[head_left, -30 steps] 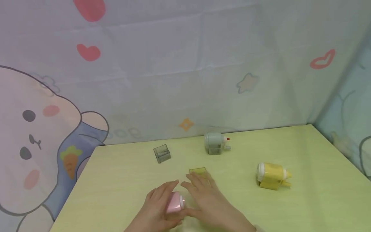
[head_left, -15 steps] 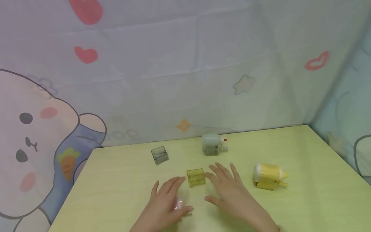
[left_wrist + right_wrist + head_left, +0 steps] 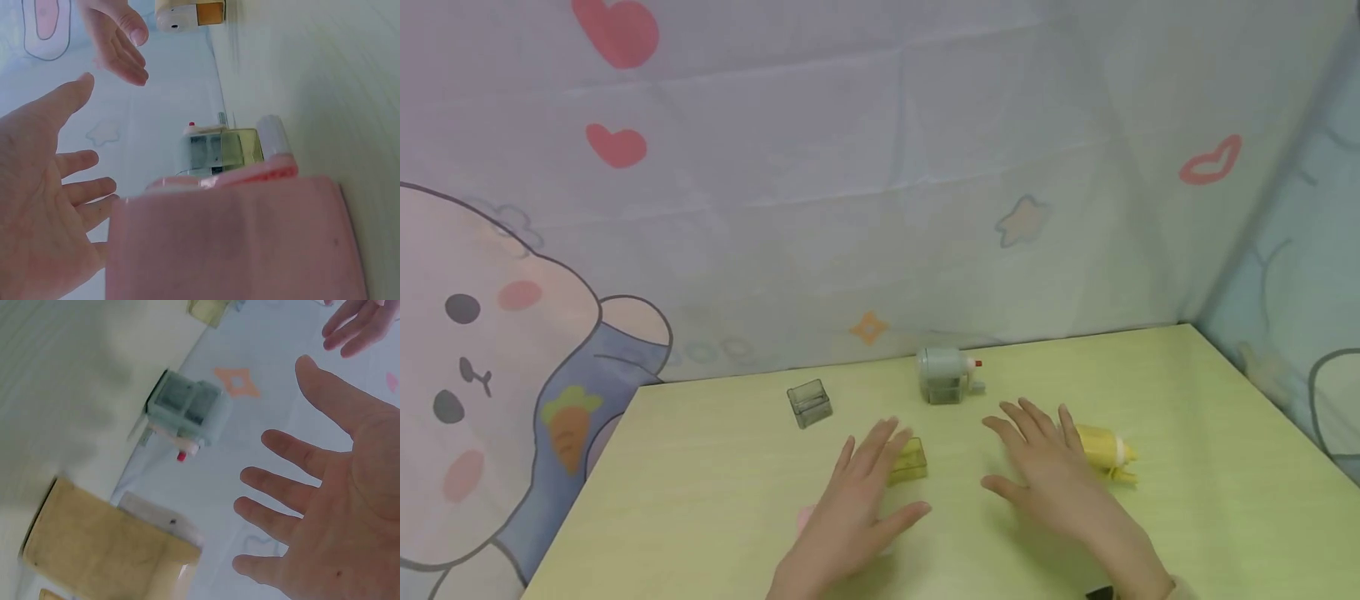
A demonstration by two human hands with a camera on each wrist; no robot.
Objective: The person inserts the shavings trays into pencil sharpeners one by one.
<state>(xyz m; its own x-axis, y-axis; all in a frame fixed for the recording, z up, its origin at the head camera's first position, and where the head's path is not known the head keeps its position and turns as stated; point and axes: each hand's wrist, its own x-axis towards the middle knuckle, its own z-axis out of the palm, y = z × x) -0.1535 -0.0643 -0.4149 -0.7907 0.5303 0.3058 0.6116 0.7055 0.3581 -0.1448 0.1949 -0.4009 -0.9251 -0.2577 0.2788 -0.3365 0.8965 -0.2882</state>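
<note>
At the bottom middle of the head view, a pink crank pencil sharpener (image 3: pixel 806 517) is mostly hidden by the left hand (image 3: pixel 852 510), because that hand is held over it. In the left wrist view, its fingers are seen stretched out and nothing is gripped; whether the pink sharpener is touched cannot be told. Just above and to the right, a yellow see-through tray (image 3: pixel 912 465) is partly covered by the same hand. Further up and left, a grey see-through tray (image 3: pixel 810 405) is set by itself, maybe so it can be picked up without a bump.

At the lower right, the right hand (image 3: pixel 1051 479) is held with its fingers spread and nothing gripped. A yellow crank pencil sharpener (image 3: pixel 1099 446) is partly blocked by it, yet a gap between them is shown in the right wrist view. Near the back edge of the table (image 3: pixel 700 483), a grey-blue crank pencil sharpener (image 3: pixel 942 373) is stood with its round part on top, probably so it will not roll.
</note>
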